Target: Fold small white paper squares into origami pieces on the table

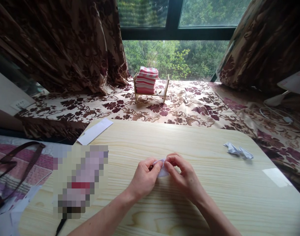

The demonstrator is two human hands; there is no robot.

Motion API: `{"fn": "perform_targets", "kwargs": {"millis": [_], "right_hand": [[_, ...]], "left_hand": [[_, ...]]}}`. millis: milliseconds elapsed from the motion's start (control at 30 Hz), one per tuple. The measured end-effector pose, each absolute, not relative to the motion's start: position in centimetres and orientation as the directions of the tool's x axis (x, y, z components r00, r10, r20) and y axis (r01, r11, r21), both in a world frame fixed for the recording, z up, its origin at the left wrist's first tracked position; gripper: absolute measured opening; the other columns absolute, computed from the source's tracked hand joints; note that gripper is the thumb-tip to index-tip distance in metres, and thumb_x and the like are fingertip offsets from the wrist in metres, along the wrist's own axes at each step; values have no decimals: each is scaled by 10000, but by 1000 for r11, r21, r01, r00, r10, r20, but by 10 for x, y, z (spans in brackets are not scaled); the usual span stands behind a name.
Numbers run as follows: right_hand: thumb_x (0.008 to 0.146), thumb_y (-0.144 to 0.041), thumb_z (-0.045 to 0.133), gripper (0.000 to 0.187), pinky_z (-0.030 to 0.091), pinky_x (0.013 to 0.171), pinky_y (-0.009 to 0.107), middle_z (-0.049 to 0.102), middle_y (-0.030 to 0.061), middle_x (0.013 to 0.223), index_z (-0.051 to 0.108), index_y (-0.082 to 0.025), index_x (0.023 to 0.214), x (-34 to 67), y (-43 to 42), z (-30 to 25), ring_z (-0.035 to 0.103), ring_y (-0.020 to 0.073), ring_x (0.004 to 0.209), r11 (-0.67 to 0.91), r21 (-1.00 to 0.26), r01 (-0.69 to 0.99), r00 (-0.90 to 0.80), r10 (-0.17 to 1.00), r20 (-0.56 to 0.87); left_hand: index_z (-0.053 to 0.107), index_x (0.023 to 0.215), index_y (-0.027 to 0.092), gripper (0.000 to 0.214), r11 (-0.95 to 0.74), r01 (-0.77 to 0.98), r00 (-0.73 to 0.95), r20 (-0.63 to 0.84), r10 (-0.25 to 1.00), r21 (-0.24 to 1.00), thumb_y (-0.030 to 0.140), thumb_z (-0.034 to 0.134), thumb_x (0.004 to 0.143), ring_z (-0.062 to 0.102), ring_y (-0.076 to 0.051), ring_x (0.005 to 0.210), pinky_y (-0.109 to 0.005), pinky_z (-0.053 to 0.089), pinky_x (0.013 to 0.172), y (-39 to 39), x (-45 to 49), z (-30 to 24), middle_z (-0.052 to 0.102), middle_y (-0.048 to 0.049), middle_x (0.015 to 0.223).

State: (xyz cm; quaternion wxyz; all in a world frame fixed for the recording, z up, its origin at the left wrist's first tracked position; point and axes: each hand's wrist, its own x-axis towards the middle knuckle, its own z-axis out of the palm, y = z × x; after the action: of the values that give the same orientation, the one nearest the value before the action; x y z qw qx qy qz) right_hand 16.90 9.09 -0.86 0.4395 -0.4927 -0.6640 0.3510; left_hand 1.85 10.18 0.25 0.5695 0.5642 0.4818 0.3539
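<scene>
Just above the middle of the wooden-topped table (pixel 120 141), a small piece of folded white paper (pixel 162 171) is pinched between both my hands. My left hand (pixel 145 173) grips its left side, thumb on top. On the right side, my right hand (pixel 181 170) has thumb and forefinger closed on the paper. Much of the paper is covered by my fingers, so its exact shape cannot be made out. Folded white paper pieces (pixel 238 151) lie at the right of the table, apart from my hands.
A white paper strip (pixel 95 131) lies at the back left. Left of my arm is a pixelated object (pixel 84 183) with a black cord. Beyond the table, a small wooden rack (pixel 166 90) holds folded striped cloths (pixel 147 81). A lamp (pixel 293 82) stands right.
</scene>
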Motion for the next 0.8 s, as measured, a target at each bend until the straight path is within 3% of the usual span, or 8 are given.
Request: {"fn": "perform_targets", "kwargs": {"millis": [467,633,800], "right_hand": [[863,-339,530,208,444,629,259,574,37,790,552,-164,752,168,91,-10,549,149,704,88,-980,177,-73,994,76],[853,-362,545,204,436,610,243,601,19,753,589,-165,829,170,93,-7,551,140,678,-40,-994,104,-130,990,-53],[856,-376,539,256,418,597,236,571,12,686,595,-154,742,173,92,-5,514,133,656,-24,-992,126,-174,984,-46]], "left_hand": [[563,663,136,234,75,141,251,-109,962,987,305,558,825,434,-115,648,-229,346,583,96,22,-1,462,6,674],[580,675,119,209,189,47,266,-195,944,981,293,573,791,395,-100,592,-221,308,535,98,18,2,453,14,620],[594,641,106,205,252,-7,269,-241,933,968,281,602,748,386,-94,557,-221,286,512,99,19,6,460,14,570]]}}
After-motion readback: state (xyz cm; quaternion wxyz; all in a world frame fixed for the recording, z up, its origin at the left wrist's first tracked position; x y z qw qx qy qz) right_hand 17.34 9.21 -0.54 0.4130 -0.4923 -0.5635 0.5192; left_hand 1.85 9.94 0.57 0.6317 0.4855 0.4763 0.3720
